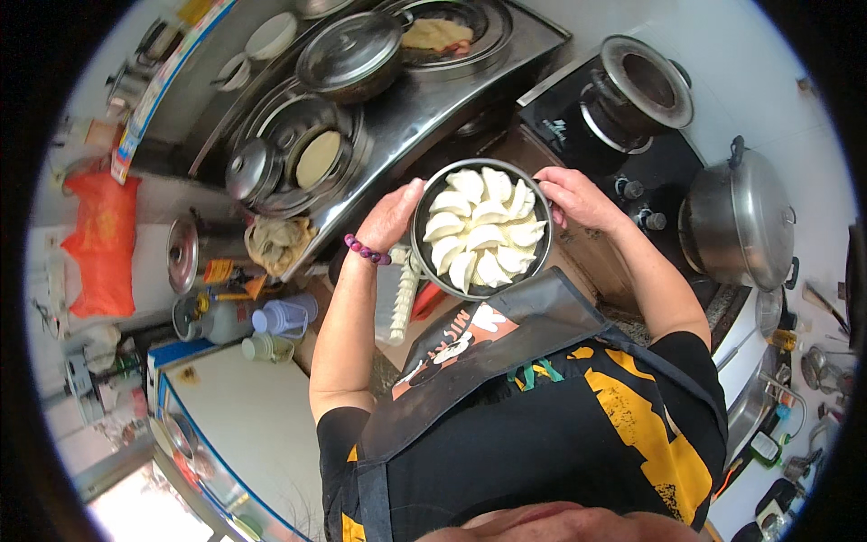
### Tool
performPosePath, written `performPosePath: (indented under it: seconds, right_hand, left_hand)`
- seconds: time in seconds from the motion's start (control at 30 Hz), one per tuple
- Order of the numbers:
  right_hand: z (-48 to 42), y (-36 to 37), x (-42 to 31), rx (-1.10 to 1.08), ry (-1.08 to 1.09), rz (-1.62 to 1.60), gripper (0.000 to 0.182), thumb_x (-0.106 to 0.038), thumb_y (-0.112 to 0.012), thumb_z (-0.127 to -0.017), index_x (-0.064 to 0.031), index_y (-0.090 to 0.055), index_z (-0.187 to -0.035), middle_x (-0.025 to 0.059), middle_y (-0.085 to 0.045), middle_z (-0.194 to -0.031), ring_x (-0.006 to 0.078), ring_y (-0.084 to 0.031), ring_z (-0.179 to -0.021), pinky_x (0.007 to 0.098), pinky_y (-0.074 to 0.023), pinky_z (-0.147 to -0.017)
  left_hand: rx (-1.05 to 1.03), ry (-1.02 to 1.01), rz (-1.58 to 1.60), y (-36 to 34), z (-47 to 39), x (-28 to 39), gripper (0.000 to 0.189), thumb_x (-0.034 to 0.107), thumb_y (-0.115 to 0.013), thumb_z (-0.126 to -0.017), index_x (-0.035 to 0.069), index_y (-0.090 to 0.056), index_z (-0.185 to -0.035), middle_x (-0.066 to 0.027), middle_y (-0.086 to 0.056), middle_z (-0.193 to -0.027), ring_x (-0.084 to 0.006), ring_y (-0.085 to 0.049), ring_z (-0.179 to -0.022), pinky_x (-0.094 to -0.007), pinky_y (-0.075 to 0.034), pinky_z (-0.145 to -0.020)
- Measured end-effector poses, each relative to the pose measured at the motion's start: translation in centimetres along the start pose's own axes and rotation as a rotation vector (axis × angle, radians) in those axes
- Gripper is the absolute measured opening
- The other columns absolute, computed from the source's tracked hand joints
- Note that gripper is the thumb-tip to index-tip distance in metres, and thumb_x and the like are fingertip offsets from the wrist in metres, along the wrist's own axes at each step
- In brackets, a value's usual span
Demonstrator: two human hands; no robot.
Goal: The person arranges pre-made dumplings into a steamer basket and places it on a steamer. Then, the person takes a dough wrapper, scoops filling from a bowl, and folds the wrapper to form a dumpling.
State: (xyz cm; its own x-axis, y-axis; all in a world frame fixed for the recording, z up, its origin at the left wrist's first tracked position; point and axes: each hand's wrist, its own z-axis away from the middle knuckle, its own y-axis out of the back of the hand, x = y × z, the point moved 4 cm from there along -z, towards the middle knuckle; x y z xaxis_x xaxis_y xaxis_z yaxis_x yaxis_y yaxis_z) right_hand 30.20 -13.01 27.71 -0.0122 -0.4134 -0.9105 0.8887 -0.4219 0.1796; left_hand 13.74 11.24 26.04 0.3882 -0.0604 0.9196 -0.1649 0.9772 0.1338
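Note:
Between my two hands is a round dark-rimmed metal steamer or pot [420,265], held in front of my chest. White crescent-shaped dumplings [486,236] lie in a ring inside it, with more in the middle, on a pale woven liner [489,267]. My left hand [393,215], below which a beaded bracelet [366,249] circles the wrist, grips the left rim. On the right, my right hand [572,197] closes around the dark handle at the rim. Below my left hand, partly hidden by the vessel, stands a pale tray [387,298] with a row of dumplings.
A black gas stove [667,162] at right carries a wok ring [647,81] and a large lidded steel pot [752,220]. Along the upper left runs a metal worktop [413,108] with a lidded pot [350,51] and basins. A white-topped cabinet [250,420] stands at lower left.

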Motion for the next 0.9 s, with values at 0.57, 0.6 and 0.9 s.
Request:
performPosePath:
  seconds: [0.57,0.6,0.9]
  right_hand:
    - [5.7,28.0,6.9,1.181,0.009,-0.348,0.020,-0.012,-0.042,-0.090,0.0021,-0.056,-0.093,0.0093,-0.061,-0.076,0.0123,-0.053,-0.055,0.0245,-0.0453,-0.047]
    - [5.2,29.4,7.8,1.203,-0.019,-0.381,0.020,-0.009,-0.040,-0.090,0.0029,-0.056,-0.091,0.0114,-0.061,-0.077,0.0142,-0.053,-0.055,0.0259,-0.0456,-0.046]
    - [3.6,33.6,12.5,1.151,-0.131,-0.496,0.022,-0.013,-0.040,-0.093,0.0038,-0.054,-0.097,0.0135,-0.063,-0.077,0.0152,-0.054,-0.052,0.0263,-0.0458,-0.044]
  left_hand:
    - [0.066,0.297,0.472,-1.8,3.0,-15.0,0.048,0.031,-0.053,-0.095,0.001,-0.043,-0.130,-0.0133,-0.059,-0.119,-0.0206,-0.063,-0.096,-0.0331,-0.052,-0.081]
    - [0.131,0.324,0.482,-1.5,4.2,-16.4,0.047,0.031,-0.054,-0.094,0.001,-0.044,-0.130,-0.0137,-0.059,-0.117,-0.0209,-0.063,-0.096,-0.0329,-0.052,-0.080]
    - [0.486,0.491,0.594,0.9,11.3,-23.4,0.041,0.025,-0.055,-0.094,0.002,-0.045,-0.126,-0.0133,-0.059,-0.116,-0.0229,-0.063,-0.090,-0.0330,-0.052,-0.075]
